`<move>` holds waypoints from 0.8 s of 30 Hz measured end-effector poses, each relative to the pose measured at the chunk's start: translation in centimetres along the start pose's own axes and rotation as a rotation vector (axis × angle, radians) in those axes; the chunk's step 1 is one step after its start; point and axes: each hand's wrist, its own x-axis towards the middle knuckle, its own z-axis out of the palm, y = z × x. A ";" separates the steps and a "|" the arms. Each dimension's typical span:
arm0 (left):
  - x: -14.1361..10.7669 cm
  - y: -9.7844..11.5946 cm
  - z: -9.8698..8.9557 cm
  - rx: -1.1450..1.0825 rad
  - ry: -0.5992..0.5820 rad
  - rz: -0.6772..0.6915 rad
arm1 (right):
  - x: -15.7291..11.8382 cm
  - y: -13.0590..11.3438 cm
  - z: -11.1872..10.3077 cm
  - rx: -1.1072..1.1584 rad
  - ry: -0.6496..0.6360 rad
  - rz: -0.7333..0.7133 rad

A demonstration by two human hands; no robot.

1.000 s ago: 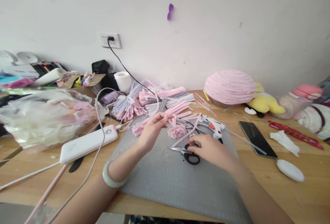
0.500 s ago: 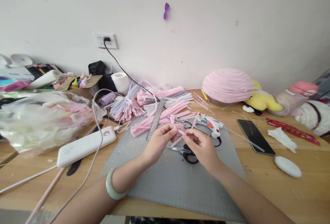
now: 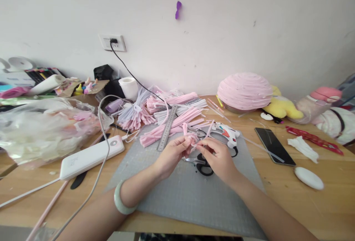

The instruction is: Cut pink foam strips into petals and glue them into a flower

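Note:
My left hand [image 3: 174, 156], with a pale green bangle on its wrist, pinches a small pink pipe cleaner piece [image 3: 192, 139] above the cutting mat. Close against it, my right hand [image 3: 217, 158] has thumb and forefinger pressed together at the piece's right end. The fingers partly cover the piece, so its full shape is hidden. Just below the hands lie black-handled scissors [image 3: 204, 167]. Behind them are bundles of pink pipe cleaners [image 3: 177, 122] and a metal ruler [image 3: 167, 128]. A white glue gun [image 3: 232, 137] rests to the right of the fingers.
The grey cutting mat [image 3: 177, 196] covers the table's middle. At left are a white power bank [image 3: 93, 158] with a looping cable and a plastic bag [image 3: 50, 130]. A phone [image 3: 274, 146], a white oval object [image 3: 308, 178] and a pink dome [image 3: 244, 92] are at right.
My right hand has shifted slightly and its fingers have closed in nearer to my left fingertips. The pink piece has turned between them. The view has moved a little.

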 end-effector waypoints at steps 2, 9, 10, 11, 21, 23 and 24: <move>0.0 0.0 -0.1 -0.025 -0.044 -0.039 | 0.1 0.1 -0.1 0.011 0.002 -0.065; 0.2 0.1 -0.7 -0.066 -0.148 -0.172 | 0.1 -0.2 -0.4 0.094 -0.017 0.018; 0.2 0.2 -0.7 -0.083 -0.133 -0.174 | 0.1 -0.2 -0.4 0.097 -0.029 0.073; 0.2 0.2 -0.7 -0.105 -0.109 -0.173 | 0.2 -0.2 -0.5 0.101 -0.042 0.127; 0.2 0.3 -0.4 -0.146 -0.075 -0.176 | 0.4 -0.5 -0.6 0.123 -0.148 0.251; 0.2 0.2 -0.4 -0.109 -0.080 -0.169 | 0.4 -0.4 -0.5 0.132 -0.160 0.255; 0.2 0.1 -0.4 -0.089 -0.082 -0.170 | 0.4 -0.3 -0.5 0.136 -0.169 0.253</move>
